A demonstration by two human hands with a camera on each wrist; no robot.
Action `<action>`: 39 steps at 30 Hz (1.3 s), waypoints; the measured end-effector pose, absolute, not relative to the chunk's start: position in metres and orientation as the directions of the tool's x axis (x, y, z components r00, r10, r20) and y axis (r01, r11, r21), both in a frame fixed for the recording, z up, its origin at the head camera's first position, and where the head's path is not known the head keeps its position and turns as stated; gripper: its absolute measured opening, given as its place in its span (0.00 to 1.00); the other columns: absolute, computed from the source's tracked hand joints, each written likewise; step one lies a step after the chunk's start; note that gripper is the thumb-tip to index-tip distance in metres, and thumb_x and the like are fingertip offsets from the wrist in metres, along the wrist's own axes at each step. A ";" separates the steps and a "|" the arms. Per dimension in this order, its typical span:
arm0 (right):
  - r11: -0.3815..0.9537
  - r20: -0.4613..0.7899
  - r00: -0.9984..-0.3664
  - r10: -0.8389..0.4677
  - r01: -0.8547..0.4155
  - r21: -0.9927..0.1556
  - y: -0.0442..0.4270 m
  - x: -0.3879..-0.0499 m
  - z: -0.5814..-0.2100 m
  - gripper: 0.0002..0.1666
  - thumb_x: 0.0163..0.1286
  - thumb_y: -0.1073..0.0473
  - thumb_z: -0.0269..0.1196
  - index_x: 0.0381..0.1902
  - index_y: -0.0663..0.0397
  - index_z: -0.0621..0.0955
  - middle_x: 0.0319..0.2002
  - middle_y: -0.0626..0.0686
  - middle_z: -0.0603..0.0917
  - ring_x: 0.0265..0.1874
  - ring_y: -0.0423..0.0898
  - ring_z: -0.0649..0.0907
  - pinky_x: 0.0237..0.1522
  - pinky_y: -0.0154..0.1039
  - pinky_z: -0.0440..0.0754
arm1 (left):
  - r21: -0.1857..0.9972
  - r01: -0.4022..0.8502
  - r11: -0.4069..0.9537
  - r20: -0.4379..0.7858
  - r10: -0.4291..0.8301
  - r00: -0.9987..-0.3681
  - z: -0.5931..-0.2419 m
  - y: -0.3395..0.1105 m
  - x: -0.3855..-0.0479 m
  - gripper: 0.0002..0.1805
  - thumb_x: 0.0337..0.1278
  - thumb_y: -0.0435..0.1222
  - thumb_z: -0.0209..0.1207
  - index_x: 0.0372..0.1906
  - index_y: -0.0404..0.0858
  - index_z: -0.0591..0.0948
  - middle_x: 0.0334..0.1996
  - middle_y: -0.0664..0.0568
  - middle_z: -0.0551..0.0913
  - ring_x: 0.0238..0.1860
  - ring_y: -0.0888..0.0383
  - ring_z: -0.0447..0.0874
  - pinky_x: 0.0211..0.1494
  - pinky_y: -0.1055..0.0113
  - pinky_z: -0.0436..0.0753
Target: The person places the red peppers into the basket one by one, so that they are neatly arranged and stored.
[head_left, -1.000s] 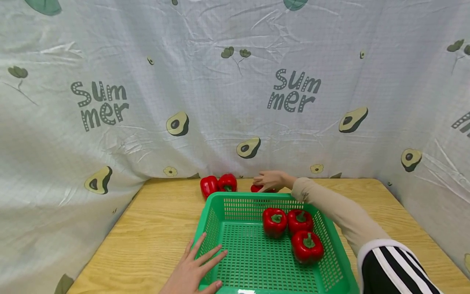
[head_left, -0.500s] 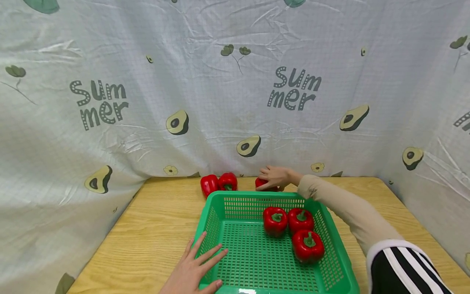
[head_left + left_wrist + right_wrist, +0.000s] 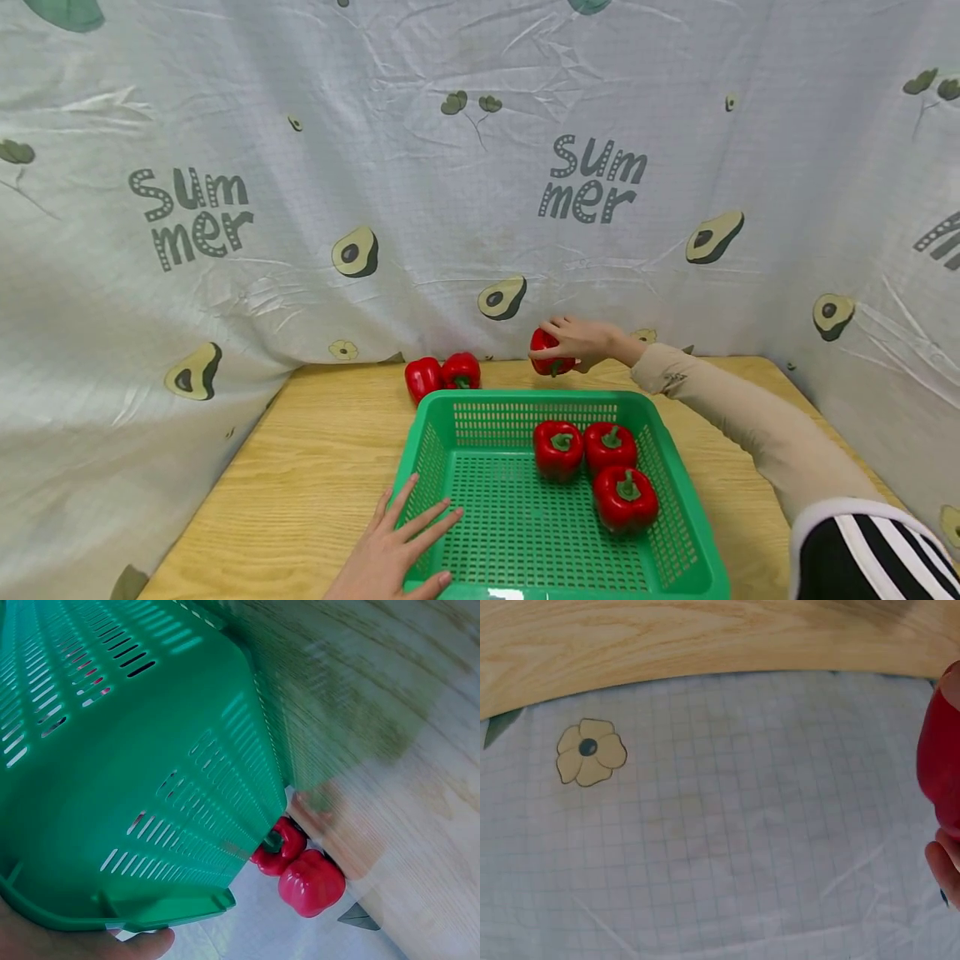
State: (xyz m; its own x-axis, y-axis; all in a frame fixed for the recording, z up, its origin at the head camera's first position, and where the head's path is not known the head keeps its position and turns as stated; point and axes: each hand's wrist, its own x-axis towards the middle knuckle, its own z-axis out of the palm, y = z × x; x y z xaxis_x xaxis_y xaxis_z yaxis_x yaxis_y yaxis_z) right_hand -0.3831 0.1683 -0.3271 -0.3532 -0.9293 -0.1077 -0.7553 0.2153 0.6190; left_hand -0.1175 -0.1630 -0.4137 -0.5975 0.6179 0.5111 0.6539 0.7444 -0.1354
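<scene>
Behind the green basket (image 3: pixel 525 398), my right hand (image 3: pixel 581 340) grips a red bell pepper (image 3: pixel 551 363) above the table's back edge, its stem pointing down. In the right wrist view that pepper (image 3: pixel 941 761) shows at the right edge between fingertips. My left hand (image 3: pixel 390 550) lies with spread, straight fingers over the basket's left rim; the left wrist view shows part of the hand (image 3: pixel 82 945) at the rim. Three red peppers (image 3: pixel 558 454) (image 3: pixel 610 450) (image 3: pixel 626 500) sit on the right side inside the basket.
Two more red peppers (image 3: pixel 423 379) (image 3: pixel 461 372) stand side by side on the wooden table (image 3: pixel 315 450), behind the basket's back left corner. A printed white cloth (image 3: pixel 420 183) hangs along the back and the sides.
My right hand has gripped the pepper behind the basket and raised it off the table, moving slightly right. My left hand stays at the rim. The head view has shifted a little.
</scene>
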 end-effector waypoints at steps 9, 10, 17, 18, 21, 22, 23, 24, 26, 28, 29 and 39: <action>0.265 -0.006 -0.338 -0.941 -0.748 0.608 0.181 -0.365 -0.305 0.46 0.42 0.43 0.70 0.61 0.38 0.65 0.58 0.60 0.66 0.40 0.54 0.71 0.38 0.41 0.78 | -0.155 0.644 0.749 0.507 0.620 -0.598 -0.414 -0.164 -0.119 0.35 0.41 0.58 0.58 0.60 0.56 0.68 0.54 0.63 0.76 0.67 0.47 0.44 0.67 0.66 0.19; 0.257 0.003 -0.326 -0.945 -0.740 0.622 0.181 -0.362 -0.304 0.46 0.43 0.43 0.70 0.61 0.39 0.65 0.60 0.59 0.65 0.40 0.54 0.71 0.38 0.42 0.78 | -0.154 0.644 0.749 0.506 0.620 -0.600 -0.414 -0.164 -0.119 0.35 0.41 0.58 0.58 0.60 0.56 0.68 0.54 0.63 0.76 0.68 0.48 0.42 0.67 0.66 0.19; 0.262 0.089 -0.273 -0.958 -0.704 0.660 0.183 -0.341 -0.297 0.45 0.43 0.38 0.67 0.59 0.46 0.66 0.58 0.55 0.70 0.35 0.53 0.71 0.34 0.42 0.75 | -0.157 0.645 0.748 0.512 0.620 -0.594 -0.415 -0.164 -0.119 0.35 0.41 0.58 0.58 0.60 0.56 0.68 0.54 0.63 0.76 0.68 0.49 0.40 0.68 0.66 0.20; 0.270 0.098 -0.275 -0.957 -0.705 0.656 0.183 -0.337 -0.297 0.45 0.43 0.38 0.67 0.59 0.46 0.66 0.57 0.55 0.70 0.35 0.53 0.71 0.34 0.42 0.75 | -0.157 0.646 0.747 0.513 0.621 -0.593 -0.415 -0.164 -0.120 0.35 0.41 0.58 0.58 0.60 0.56 0.68 0.54 0.63 0.76 0.69 0.50 0.38 0.68 0.66 0.20; 0.294 0.121 -0.285 -0.951 -0.712 0.638 0.183 -0.328 -0.295 0.46 0.42 0.38 0.67 0.59 0.47 0.66 0.56 0.56 0.71 0.34 0.54 0.72 0.34 0.42 0.75 | -0.154 0.648 0.746 0.514 0.620 -0.593 -0.415 -0.164 -0.120 0.35 0.41 0.58 0.58 0.60 0.56 0.69 0.53 0.63 0.77 0.70 0.53 0.33 0.67 0.67 0.19; 0.304 0.130 -0.289 -0.948 -0.716 0.629 0.184 -0.325 -0.294 0.47 0.42 0.37 0.67 0.59 0.47 0.66 0.56 0.56 0.71 0.34 0.54 0.72 0.34 0.42 0.75 | -0.153 0.648 0.747 0.515 0.619 -0.593 -0.416 -0.164 -0.120 0.35 0.41 0.58 0.58 0.60 0.56 0.69 0.53 0.63 0.77 0.71 0.53 0.32 0.67 0.67 0.19; 0.313 0.140 -0.291 -0.946 -0.721 0.618 0.184 -0.322 -0.294 0.48 0.41 0.37 0.68 0.59 0.47 0.66 0.56 0.56 0.71 0.34 0.54 0.72 0.33 0.42 0.75 | -0.150 0.647 0.747 0.516 0.618 -0.594 -0.416 -0.164 -0.121 0.35 0.41 0.58 0.58 0.60 0.56 0.69 0.53 0.63 0.77 0.71 0.53 0.32 0.67 0.67 0.19; 0.320 0.154 -0.287 -0.945 -0.727 0.607 0.185 -0.319 -0.294 0.48 0.40 0.37 0.68 0.59 0.47 0.66 0.55 0.56 0.72 0.34 0.54 0.72 0.33 0.43 0.75 | -0.145 0.649 0.747 0.516 0.616 -0.594 -0.416 -0.164 -0.121 0.35 0.41 0.58 0.58 0.60 0.56 0.68 0.53 0.63 0.77 0.71 0.53 0.33 0.67 0.67 0.19; 0.333 0.184 -0.278 -0.943 -0.743 0.581 0.185 -0.314 -0.294 0.48 0.40 0.36 0.68 0.59 0.47 0.67 0.54 0.56 0.72 0.34 0.53 0.73 0.32 0.43 0.76 | -0.140 0.647 0.749 0.522 0.611 -0.595 -0.417 -0.164 -0.121 0.35 0.40 0.58 0.59 0.60 0.57 0.68 0.53 0.63 0.77 0.70 0.51 0.38 0.69 0.65 0.25; 0.342 0.218 -0.264 -0.939 -0.757 0.556 0.186 -0.310 -0.295 0.47 0.40 0.35 0.67 0.58 0.45 0.68 0.54 0.56 0.73 0.35 0.53 0.73 0.33 0.44 0.76 | -0.131 0.645 0.753 0.526 0.604 -0.598 -0.418 -0.164 -0.121 0.36 0.39 0.58 0.59 0.60 0.57 0.68 0.53 0.64 0.76 0.69 0.50 0.43 0.68 0.61 0.35; 0.346 0.234 -0.257 -0.938 -0.763 0.546 0.186 -0.308 -0.295 0.47 0.40 0.35 0.67 0.58 0.44 0.68 0.53 0.56 0.73 0.36 0.53 0.73 0.33 0.44 0.76 | -0.125 0.644 0.755 0.528 0.600 -0.601 -0.418 -0.164 -0.120 0.36 0.39 0.58 0.59 0.60 0.57 0.68 0.53 0.64 0.76 0.68 0.50 0.45 0.66 0.58 0.40; 0.405 0.329 -0.271 -0.904 -0.788 0.464 0.191 -0.286 -0.306 0.45 0.37 0.32 0.68 0.51 0.47 0.70 0.45 0.54 0.74 0.41 0.51 0.71 0.37 0.46 0.75 | -0.109 0.641 0.760 0.529 0.591 -0.610 -0.418 -0.164 -0.119 0.36 0.39 0.57 0.60 0.61 0.58 0.67 0.54 0.64 0.76 0.67 0.49 0.48 0.58 0.56 0.47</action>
State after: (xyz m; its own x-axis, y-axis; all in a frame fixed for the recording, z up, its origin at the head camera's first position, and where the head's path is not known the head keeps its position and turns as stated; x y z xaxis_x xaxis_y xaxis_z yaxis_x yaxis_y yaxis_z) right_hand -0.2855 0.1906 -0.3055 -0.2711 -0.9045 0.3292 -0.7881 0.4050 0.4636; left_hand -0.1193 -0.1635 -0.4182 -0.6097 0.5905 0.5287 0.6414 0.7595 -0.1086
